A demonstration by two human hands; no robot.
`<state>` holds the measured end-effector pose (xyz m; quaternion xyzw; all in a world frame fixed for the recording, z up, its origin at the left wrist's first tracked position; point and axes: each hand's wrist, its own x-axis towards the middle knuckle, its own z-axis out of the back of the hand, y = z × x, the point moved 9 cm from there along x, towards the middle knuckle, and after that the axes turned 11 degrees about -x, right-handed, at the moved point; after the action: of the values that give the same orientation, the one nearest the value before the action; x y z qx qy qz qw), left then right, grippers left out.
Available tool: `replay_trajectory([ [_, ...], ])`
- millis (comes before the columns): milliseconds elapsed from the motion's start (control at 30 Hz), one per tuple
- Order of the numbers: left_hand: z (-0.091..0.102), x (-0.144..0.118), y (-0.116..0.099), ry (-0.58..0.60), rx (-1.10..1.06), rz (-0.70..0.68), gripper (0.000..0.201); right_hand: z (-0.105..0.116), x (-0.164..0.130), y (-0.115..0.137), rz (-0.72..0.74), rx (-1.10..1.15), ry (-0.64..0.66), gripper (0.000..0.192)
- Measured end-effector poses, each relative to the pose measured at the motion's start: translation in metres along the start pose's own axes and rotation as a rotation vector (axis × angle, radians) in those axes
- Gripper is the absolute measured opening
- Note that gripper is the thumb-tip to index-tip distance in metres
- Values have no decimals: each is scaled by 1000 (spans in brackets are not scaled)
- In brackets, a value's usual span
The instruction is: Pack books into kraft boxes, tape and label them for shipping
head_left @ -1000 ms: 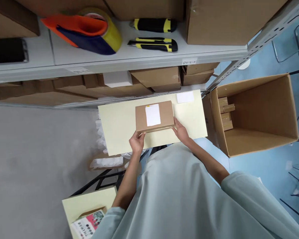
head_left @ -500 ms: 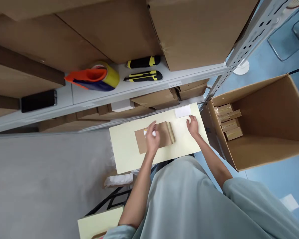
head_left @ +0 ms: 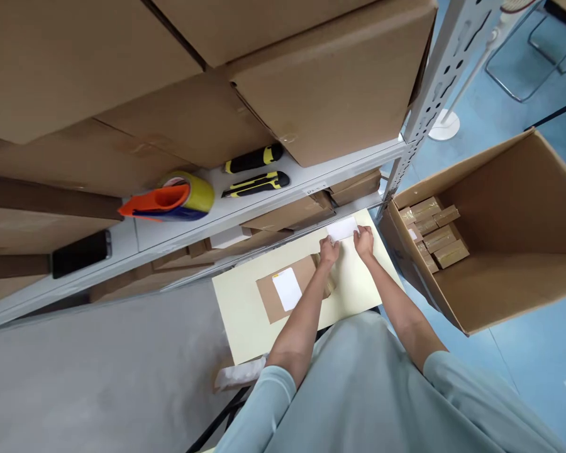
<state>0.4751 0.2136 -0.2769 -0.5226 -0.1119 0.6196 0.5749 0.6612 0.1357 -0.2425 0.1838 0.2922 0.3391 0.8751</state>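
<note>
A flat brown parcel (head_left: 283,290) with a white label (head_left: 287,289) lies on a pale yellow tabletop (head_left: 245,314). Both of my hands are past it at the table's far right corner. My left hand (head_left: 329,252) and my right hand (head_left: 363,242) both touch a small white sheet (head_left: 342,229) lying there, one at each near corner. Whether the fingers pinch it or only rest on it I cannot make out.
A large open carton (head_left: 500,226) with several small brown packets (head_left: 434,233) stands at the right on the blue floor. The grey shelf (head_left: 264,201) above holds a tape dispenser (head_left: 170,200), two yellow-black cutters (head_left: 255,171), a phone (head_left: 81,253) and big boxes.
Both hands let go of the parcel and moved to the white sheet at the far right corner. The left hand pressed the label in between. The view tilted upward.
</note>
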Motion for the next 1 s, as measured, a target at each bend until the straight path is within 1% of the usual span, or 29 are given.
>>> replay_trajectory([
  [67, -1, 2, 7, -33, 2, 41, 28, 1, 1, -2, -26, -5, -5, 42],
  [167, -3, 4, 12, -48, -16, 73, 33, 5, 5, -5, -69, -18, -13, 35],
  [267, -6, 4, 10, -37, -42, 87, 39, 15, 8, -8, -94, -33, -18, 34],
  [367, -9, 3, 3, -24, -70, 95, 44, 29, 7, -8, -96, -48, -38, 38],
  [433, -7, 2, -5, -39, -94, 83, 49, 37, 1, 0, -53, -54, -69, 41],
  [467, -5, 2, -10, -52, -110, 73, 52, 39, -3, 9, 13, -52, -73, 41],
  [500, -1, 2, -15, -64, -129, 65, 55, 37, -8, 23, 115, -48, -57, 41],
  [567, 9, 4, -22, -79, -176, 60, 60, 27, -23, 54, 361, -39, 20, 41],
  [600, 16, 5, -24, -87, -199, 68, 61, 20, -29, 67, 453, -43, 62, 42],
  [633, 23, 7, -24, -99, -218, 82, 61, 13, -32, 75, 496, -61, 96, 44],
  [700, 41, 10, -19, -137, -241, 127, 63, -1, -29, 80, 470, -145, 139, 50],
  [800, 60, 14, -9, -186, -251, 195, 67, -27, -15, 75, 387, -333, 253, 62],
  [867, 63, 15, -4, -188, -260, 210, 69, -42, -8, 71, 375, -417, 317, 66],
  [1000, 58, 16, -1, -171, -285, 190, 75, -58, 0, 66, 374, -468, 345, 75],
])
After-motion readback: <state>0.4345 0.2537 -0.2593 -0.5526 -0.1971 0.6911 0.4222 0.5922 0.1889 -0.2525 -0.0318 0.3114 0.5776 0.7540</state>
